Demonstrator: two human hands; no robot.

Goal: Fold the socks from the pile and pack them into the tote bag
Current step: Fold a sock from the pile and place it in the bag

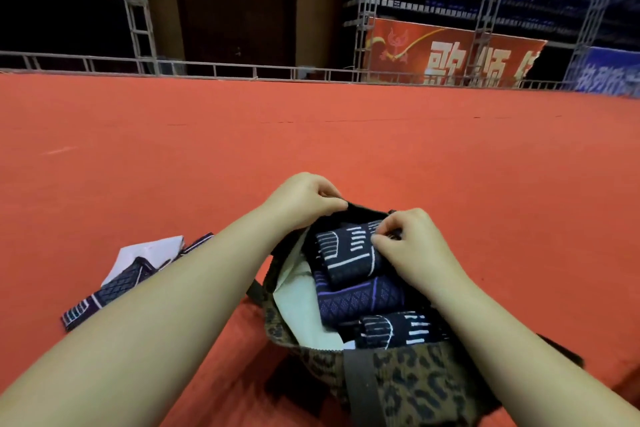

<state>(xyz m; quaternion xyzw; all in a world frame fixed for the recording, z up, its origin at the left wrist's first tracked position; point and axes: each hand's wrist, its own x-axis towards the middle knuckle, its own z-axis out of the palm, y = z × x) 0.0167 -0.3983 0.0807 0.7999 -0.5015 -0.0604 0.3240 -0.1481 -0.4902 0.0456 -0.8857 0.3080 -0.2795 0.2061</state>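
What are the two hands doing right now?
Left hand: closed, pinching the tote bag rim.
Right hand: closed on the top folded sock.

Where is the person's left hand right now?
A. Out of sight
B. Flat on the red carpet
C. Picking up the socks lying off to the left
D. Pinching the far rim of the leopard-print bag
D: the left hand pinches the dark far rim of the tote bag, holding it open, while the right hand presses a folded sock inside.
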